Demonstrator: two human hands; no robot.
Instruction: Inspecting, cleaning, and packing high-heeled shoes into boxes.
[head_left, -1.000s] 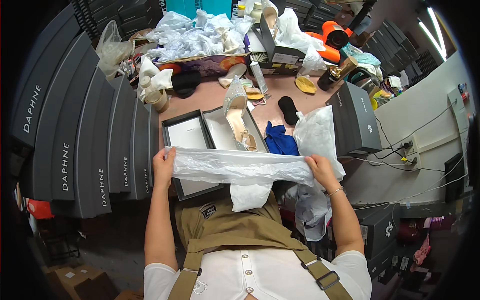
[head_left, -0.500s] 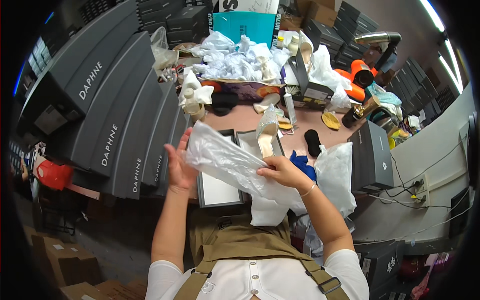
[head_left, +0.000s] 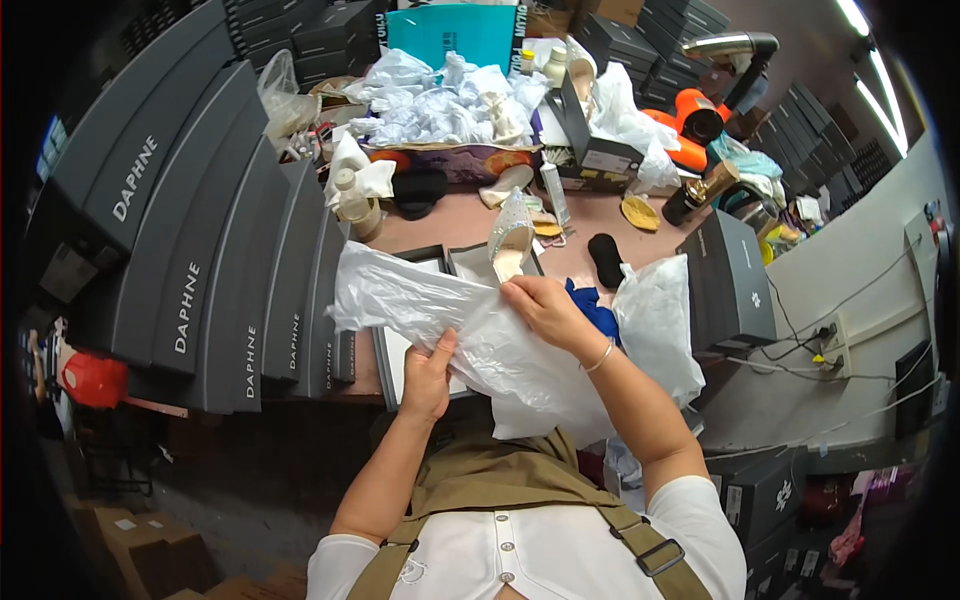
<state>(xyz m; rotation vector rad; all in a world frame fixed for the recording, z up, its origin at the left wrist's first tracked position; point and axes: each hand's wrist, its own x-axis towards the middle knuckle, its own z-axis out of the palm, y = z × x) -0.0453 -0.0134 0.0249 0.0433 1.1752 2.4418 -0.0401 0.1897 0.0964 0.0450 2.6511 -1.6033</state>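
A sheet of crumpled white tissue paper [head_left: 490, 345] spreads between my two hands in front of my apron. My left hand [head_left: 430, 380] pinches it from below, thumb on top. My right hand [head_left: 550, 312] is closed on its upper right edge. Right beside those fingers is a glittery silver, pointed-toe woman's shoe [head_left: 512, 232]; its lower end is hidden behind hand and paper, so I cannot tell if the hand grips it too. Under the paper lies an open dark grey shoe box [head_left: 384, 372] with a white inside, mostly covered.
Dark grey shoe boxes [head_left: 215, 270] stand in a row at left; another box [head_left: 735, 285] stands at right. Beyond are a carton [head_left: 455, 163] of crumpled paper, a bottle [head_left: 350, 195], an orange heat gun [head_left: 700, 115] and yellow pads [head_left: 640, 213]. White packing [head_left: 655, 325] and blue cloth [head_left: 592, 308] lie near my right forearm.
My left hand, spread open beside the paper before, has come down and right and now pinches it. The paper is spread wider. The view has shifted slightly.
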